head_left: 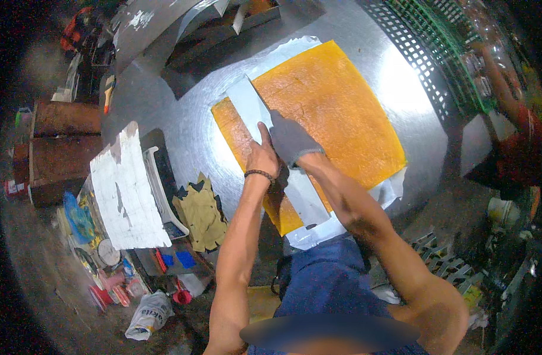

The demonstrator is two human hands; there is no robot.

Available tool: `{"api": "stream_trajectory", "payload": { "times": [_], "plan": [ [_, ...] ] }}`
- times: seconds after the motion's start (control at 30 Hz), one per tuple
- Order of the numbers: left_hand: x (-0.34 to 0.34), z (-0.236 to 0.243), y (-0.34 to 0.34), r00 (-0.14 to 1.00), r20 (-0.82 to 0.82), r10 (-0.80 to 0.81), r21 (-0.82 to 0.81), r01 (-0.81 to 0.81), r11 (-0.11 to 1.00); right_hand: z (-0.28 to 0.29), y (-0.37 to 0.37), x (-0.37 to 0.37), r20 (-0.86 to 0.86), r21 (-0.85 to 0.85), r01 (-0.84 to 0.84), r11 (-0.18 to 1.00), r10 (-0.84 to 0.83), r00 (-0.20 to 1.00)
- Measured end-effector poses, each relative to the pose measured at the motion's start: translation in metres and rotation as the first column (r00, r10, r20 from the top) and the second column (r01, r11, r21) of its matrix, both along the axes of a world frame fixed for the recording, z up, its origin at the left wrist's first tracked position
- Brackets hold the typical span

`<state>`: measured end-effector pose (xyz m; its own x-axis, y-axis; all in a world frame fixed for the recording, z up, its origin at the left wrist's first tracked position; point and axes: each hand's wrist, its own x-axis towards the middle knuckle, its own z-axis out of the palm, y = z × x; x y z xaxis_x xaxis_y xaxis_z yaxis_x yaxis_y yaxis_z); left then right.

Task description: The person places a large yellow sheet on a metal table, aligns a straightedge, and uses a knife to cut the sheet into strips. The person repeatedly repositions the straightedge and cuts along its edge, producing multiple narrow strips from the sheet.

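Note:
A large orange-yellow sheet (pixel 342 100) with a glossy, mottled surface lies over pale plastic film (pixel 294 49) on a shiny metal table. Across its left part runs a long, flat metal strip (pixel 245 103), slanting from the upper left down toward my waist. Bare except for a dark beaded bracelet, my left hand (pixel 263 157) is closed at the strip's left edge, one digit lying on its face. My right hand (pixel 291 139), in a grey glove, is closed over the middle of the strip. It covers that stretch, and most of its fingertips are hidden.
Left of the table stand a white, paint-worn board (pixel 128 189), a tan jagged-edged piece (pixel 201 213) and brown boxes (pixel 64 127). A brush (pixel 109 93) lies at the table's left edge. Far right are a green crate (pixel 442 53) and another person's arm (pixel 501 77).

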<state>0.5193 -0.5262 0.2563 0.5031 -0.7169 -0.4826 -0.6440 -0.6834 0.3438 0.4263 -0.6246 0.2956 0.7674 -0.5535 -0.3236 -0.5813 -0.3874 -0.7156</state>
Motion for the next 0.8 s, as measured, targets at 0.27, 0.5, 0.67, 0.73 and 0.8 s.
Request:
{"api": "stream_trajectory", "payload": {
  "times": [0.27, 0.5, 0.67, 0.73, 0.8],
  "plan": [
    [0.003, -0.009, 0.001, 1.0, 0.003, 0.008, -0.038, -0.008, 0.999, 0.007, 0.002, -0.008, 0.067, -0.014, 0.031, 0.999, -0.03, 0.997],
    [0.007, -0.015, 0.001, 1.0, 0.008, -0.001, -0.013, 0.001, 1.0, -0.01, 0.016, -0.027, 0.102, -0.001, 0.072, 0.997, -0.072, 0.992],
    [0.011, -0.02, -0.001, 1.0, -0.02, 0.007, -0.001, -0.007, 1.0, -0.015, 0.014, -0.028, 0.134, -0.079, 0.03, 0.996, -0.02, 0.991],
    [0.01, -0.018, -0.002, 1.0, 0.02, 0.004, -0.021, -0.003, 1.0, -0.012, 0.016, -0.034, 0.024, 0.011, 0.022, 1.0, -0.022, 0.999],
    [0.007, -0.015, -0.001, 0.999, 0.037, 0.002, -0.023, -0.001, 1.0, -0.008, 0.024, -0.047, 0.041, 0.029, 0.045, 0.999, -0.046, 0.998]
  ]
}}
